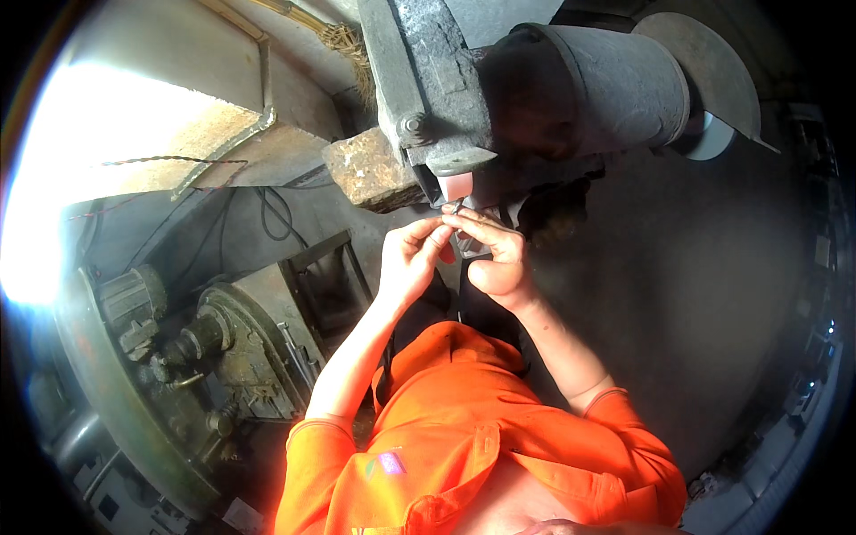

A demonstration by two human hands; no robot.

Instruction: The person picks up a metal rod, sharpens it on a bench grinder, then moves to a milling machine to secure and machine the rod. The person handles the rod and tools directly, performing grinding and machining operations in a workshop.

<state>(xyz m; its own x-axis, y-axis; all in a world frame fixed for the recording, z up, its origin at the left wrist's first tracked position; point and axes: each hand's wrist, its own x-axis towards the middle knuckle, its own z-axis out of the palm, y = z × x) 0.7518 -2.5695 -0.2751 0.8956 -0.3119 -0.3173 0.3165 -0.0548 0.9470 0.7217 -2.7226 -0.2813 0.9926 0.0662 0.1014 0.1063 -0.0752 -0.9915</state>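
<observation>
Two bare hands meet in the middle, just under a big gray machine (437, 76). The left hand (412, 259) is pinched closed, with its fingers and thumb tips on a small dark bit (456, 206). The right hand (501, 260) is bent in from the other side, and its fingertips grip the same bit. The bit is very small and partly hidden by the fingers, so I cannot tell its shape. It sits right by a pink block (456, 185) that pokes out from under a flat metal lip (461, 161) on the machine. I cannot tell if the bit and the block touch. To the right of the machine's top is a fat gray drum (629, 85), with a round plate (713, 62) at its far end. A rough stone (370, 169) sits to the left of the block. Farther left are a dirty motor (132, 299) and a big round rim (116, 383). A straw broom (343, 37) is up at the top. The person wears an orange shirt (446, 383).
</observation>
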